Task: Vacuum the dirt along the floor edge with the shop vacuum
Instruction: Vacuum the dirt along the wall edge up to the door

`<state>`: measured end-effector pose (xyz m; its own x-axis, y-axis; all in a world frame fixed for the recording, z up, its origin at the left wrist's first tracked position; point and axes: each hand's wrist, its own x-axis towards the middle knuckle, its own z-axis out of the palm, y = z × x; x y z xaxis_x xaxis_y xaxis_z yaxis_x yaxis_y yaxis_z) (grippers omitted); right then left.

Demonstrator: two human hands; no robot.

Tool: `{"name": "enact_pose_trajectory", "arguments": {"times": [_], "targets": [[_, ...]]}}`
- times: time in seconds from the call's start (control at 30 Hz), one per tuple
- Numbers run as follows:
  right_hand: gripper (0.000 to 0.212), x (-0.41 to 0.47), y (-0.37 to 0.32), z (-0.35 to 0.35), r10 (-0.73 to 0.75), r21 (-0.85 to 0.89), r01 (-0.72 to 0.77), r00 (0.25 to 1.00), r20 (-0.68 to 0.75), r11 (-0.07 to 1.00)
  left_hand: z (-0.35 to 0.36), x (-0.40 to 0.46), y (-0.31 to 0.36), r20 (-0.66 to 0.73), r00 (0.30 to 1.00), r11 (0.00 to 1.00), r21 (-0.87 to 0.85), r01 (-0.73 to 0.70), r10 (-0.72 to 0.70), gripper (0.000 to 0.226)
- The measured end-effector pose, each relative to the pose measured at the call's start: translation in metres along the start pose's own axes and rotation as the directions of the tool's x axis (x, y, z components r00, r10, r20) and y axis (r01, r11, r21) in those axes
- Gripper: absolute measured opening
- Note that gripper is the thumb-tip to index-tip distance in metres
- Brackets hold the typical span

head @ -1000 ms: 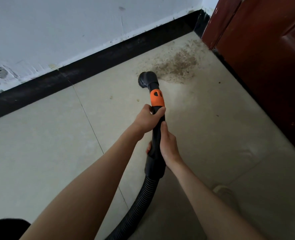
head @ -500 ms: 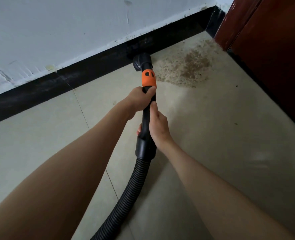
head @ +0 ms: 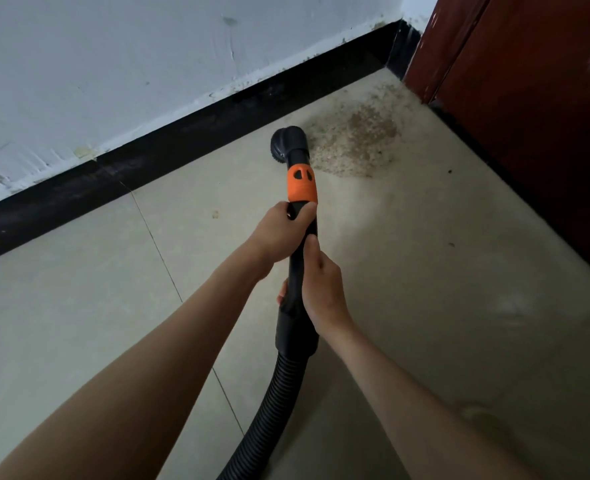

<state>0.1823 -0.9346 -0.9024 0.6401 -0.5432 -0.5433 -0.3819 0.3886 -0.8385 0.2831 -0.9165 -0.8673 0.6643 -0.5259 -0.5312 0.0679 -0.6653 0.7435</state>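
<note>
Now my left hand (head: 279, 233) grips the black wand (head: 298, 265) of the shop vacuum just under the orange collar (head: 301, 183), with the fingers curled around the tube and the thumb on top. My right hand (head: 323, 289) holds the same wand lower down, close behind the left one, its thumb lying along the tube and its fingers wrapped around from the other side. Below my right hand the wand widens into a black cuff (head: 295, 332), and from there the ribbed hose (head: 269, 410) runs down toward the bottom edge of the view.

At the far end of the wand, the round black nozzle (head: 288, 143) sits on the beige tiled floor (head: 79, 323), near the black baseboard (head: 148, 157) but apart from it. Just beside the nozzle on its right lies the patch of brown dirt (head: 362, 140), which spreads toward the corner where the baseboard meets the dark red door (head: 528, 98). Whether the nozzle touches the edge of the dirt, I cannot tell. Above the baseboard is a white wall (head: 113, 64) with some marks.
</note>
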Motion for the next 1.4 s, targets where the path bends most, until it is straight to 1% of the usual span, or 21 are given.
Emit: {"name": "enact_pose_trajectory", "arguments": {"times": [0.07, 0.2, 0.4, 0.53, 0.67, 0.8, 0.87, 1.0, 1.13, 1.27, 1.4], "targets": [[0.051, -0.016, 0.007, -0.007, 0.021, 0.025, -0.021, 1.000, -0.018, 0.999, 0.010, -0.013, -0.003, 0.009, 1.000, 1.000, 0.013, -0.003, 0.002, 0.035], [0.052, -0.042, 0.022, -0.023, 0.049, 0.076, -0.046, 0.998, -0.042, 0.996, 0.033, -0.031, -0.007, 0.073, 0.997, 0.997, 0.078, -0.004, -0.001, 0.037], [0.052, -0.043, 0.034, -0.030, 0.068, 0.129, -0.058, 0.995, -0.071, 0.990, 0.046, -0.033, -0.006, 0.123, 0.992, 0.989, 0.148, -0.016, -0.002, 0.039], [0.051, -0.026, 0.026, -0.018, 0.070, 0.157, -0.059, 0.995, -0.069, 0.986, 0.035, -0.016, -0.003, 0.114, 0.993, 0.981, 0.195, -0.018, -0.005, 0.044], [0.050, 0.000, 0.013, 0.002, 0.054, 0.177, -0.042, 0.996, -0.066, 0.983, 0.014, 0.007, 0.004, 0.069, 0.998, 0.971, 0.239, -0.020, 0.003, 0.045], [0.047, 0.027, -0.002, 0.020, 0.066, 0.226, -0.055, 0.997, -0.044, 0.973, -0.008, 0.032, 0.012, 0.035, 0.999, 0.965, 0.263, -0.013, 0.004, 0.045], [0.046, 0.040, -0.008, 0.027, 0.072, 0.239, -0.061, 0.997, -0.037, 0.969, -0.015, 0.043, 0.015, 0.025, 1.000, 0.966, 0.260, -0.010, 0.003, 0.045], [0.046, 0.055, -0.015, 0.034, 0.057, 0.218, -0.051, 0.998, -0.022, 0.975, -0.023, 0.056, 0.017, 0.000, 1.000, 0.983, 0.183, -0.013, 0.013, 0.044], [0.045, 0.058, -0.016, 0.031, 0.047, 0.208, -0.045, 0.999, -0.008, 0.977, -0.021, 0.056, 0.017, 0.009, 1.000, 0.989, 0.145, -0.002, 0.000, 0.046], [0.052, 0.047, -0.009, 0.021, 0.064, 0.183, -0.060, 0.998, -0.015, 0.981, -0.013, 0.045, 0.015, 0.019, 1.000, 0.993, 0.117, -0.004, 0.002, 0.045], [0.058, 0.017, 0.009, 0.002, 0.052, 0.128, -0.044, 0.997, -0.062, 0.991, 0.006, 0.016, 0.008, 0.076, 0.997, 0.993, 0.115, -0.006, -0.002, 0.041]]}}
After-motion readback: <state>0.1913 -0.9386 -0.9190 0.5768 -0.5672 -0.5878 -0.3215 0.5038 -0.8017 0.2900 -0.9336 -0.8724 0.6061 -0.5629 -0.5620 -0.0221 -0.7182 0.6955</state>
